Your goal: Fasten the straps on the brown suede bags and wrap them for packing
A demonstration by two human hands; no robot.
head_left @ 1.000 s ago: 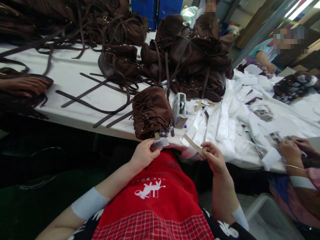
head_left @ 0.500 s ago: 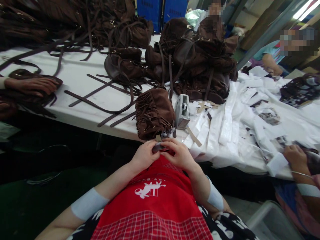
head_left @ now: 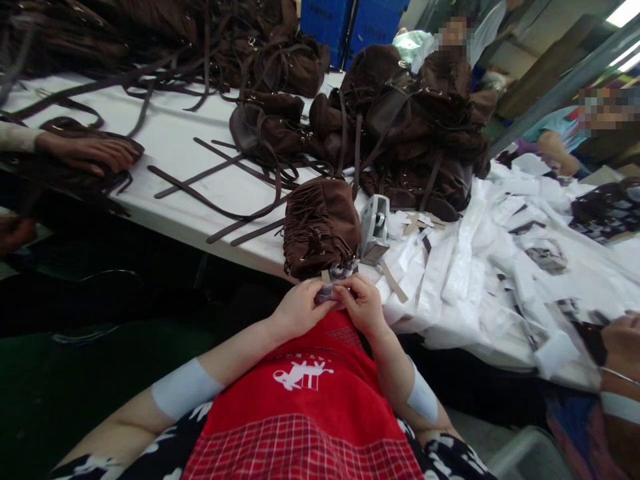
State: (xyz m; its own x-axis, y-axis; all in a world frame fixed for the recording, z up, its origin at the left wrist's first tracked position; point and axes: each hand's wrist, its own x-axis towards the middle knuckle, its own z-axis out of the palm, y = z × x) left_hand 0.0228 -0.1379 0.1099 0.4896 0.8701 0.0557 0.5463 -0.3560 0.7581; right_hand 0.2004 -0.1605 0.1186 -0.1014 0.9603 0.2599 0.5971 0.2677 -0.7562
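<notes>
My left hand (head_left: pixel 299 312) and my right hand (head_left: pixel 364 303) meet at the table's near edge. Between their fingertips is a small dark strip (head_left: pixel 326 293) with a shiny, film-like surface; its exact kind is too small to tell. Both hands are closed on it, the left with its thumb underneath, the right in a thumb-and-finger pinch. Just beyond them a brown fringed bag (head_left: pixel 343 217) lies on the table. To its right stands a grey tape dispenser (head_left: pixel 375 230). Crumpled clear wrapping (head_left: pixel 345 269) shows between the bag and my fingers.
Brown bags (head_left: pixel 395 113) are heaped at the back, their long straps (head_left: pixel 215 207) trailing over the white table (head_left: pixel 170 127). White wrapping strips (head_left: pixel 465 267) cover the right side. A co-worker's hand (head_left: pixel 95 152) rests on a dark bag at left; another person's hand (head_left: pixel 623 340) is at right.
My right fingers have drawn into a tighter pinch on the strip, which now looks shinier. The view has shifted a little, so the table's contents appear farther right.
</notes>
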